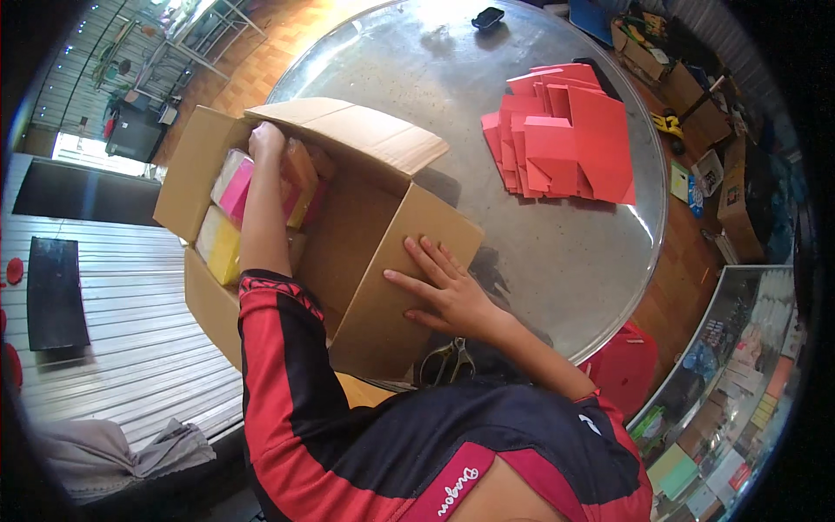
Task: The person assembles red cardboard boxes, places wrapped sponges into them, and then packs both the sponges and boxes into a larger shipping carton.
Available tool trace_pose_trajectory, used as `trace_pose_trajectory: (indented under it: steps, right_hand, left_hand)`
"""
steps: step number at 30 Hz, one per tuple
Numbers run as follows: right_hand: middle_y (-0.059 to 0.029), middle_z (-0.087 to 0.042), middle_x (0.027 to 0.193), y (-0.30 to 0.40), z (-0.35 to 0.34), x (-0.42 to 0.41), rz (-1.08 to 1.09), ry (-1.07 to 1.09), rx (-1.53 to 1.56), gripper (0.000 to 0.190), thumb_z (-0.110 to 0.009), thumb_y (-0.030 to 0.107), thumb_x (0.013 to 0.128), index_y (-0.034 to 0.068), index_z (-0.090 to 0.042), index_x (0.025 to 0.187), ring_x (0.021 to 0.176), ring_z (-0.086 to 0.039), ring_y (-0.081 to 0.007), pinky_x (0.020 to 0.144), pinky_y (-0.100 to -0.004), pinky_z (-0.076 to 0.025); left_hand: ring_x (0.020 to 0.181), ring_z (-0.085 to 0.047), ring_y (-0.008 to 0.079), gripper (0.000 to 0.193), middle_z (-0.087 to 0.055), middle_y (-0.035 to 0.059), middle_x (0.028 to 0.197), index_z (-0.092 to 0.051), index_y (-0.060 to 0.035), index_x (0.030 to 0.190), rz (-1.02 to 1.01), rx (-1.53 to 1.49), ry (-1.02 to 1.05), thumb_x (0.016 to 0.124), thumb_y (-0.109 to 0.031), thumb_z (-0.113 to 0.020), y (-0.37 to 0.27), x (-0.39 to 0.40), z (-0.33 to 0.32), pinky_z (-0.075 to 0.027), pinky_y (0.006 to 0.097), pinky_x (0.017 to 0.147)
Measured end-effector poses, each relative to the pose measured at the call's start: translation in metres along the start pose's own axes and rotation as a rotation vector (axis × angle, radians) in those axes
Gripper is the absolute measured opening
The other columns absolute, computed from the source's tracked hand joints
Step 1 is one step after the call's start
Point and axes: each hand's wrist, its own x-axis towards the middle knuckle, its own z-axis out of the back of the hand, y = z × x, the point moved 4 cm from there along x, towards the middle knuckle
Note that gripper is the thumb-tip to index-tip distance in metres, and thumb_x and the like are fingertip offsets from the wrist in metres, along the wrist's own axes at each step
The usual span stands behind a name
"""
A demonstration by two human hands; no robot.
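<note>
An open cardboard box (pixel 365 228) sits tilted at the near left part of a round metal table (pixel 515 254), its flaps spread. My left hand (pixel 267 139) reaches into its far left corner, the fingers bent. Whether it grips anything is hidden. Below that hand lie plastic-wrapped packs: a white and pink one (pixel 233 184), a white and yellow one (pixel 218 245) and an orange one (pixel 300 171). My right hand (pixel 450 290) rests with spread fingers on the near right flap (pixel 385 313). Scissors (pixel 449 362) lie near my body, partly hidden.
Red folded card pieces (pixel 554 137) lie in an overlapping pile on the table's right side. A small black object (pixel 488 18) is at the far edge. A glass display case (pixel 730 391) stands at right, a red plastic stool (pixel 623 365) below the table, a slatted metal surface (pixel 143 313) at left.
</note>
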Motion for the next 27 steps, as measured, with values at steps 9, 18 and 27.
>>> trace_pose_trajectory:
  steps: [9, 18, 27]
  right_hand:
    - [-0.0111, -0.015, 0.143, 0.0, 0.001, 0.003, 0.012, 0.011, 0.007, 0.062, -0.057, 0.033, 0.078, 0.029, -0.029, 0.133, 0.131, -0.015, -0.0301, 0.105, -0.0432, -0.016]
    - [-0.0109, -0.015, 0.142, 0.004, -0.002, 0.003, 0.027, 0.007, 0.001, 0.062, -0.057, 0.034, 0.078, 0.029, -0.029, 0.133, 0.131, -0.015, -0.0298, 0.105, -0.0438, -0.016]
    - [-0.0122, -0.016, 0.142, -0.003, -0.001, 0.002, 0.036, -0.007, 0.005, 0.061, -0.058, 0.036, 0.078, 0.029, -0.031, 0.132, 0.131, -0.015, -0.03, 0.105, -0.0435, -0.015]
  left_hand:
    - [0.109, -0.049, 0.0329, 0.04, -0.049, 0.0223, 0.117, -0.042, -0.0005, 0.117, 0.274, -0.202, -0.082, 0.081, -0.018, -0.047, 0.039, 0.024, 0.006, -0.041, 0.0413, 0.091]
    - [0.116, -0.044, 0.028, 0.047, -0.043, 0.0123, 0.128, -0.045, -0.0114, 0.124, 0.098, 0.452, 0.228, 0.081, -0.029, -0.051, 0.027, 0.039, -0.011, -0.042, 0.0485, 0.085]
    - [0.113, -0.045, 0.0163, 0.037, -0.048, 0.0058, 0.123, -0.056, -0.0093, 0.112, 0.108, 0.452, 0.237, 0.079, -0.025, -0.057, 0.005, 0.023, 0.015, -0.046, 0.0342, 0.083]
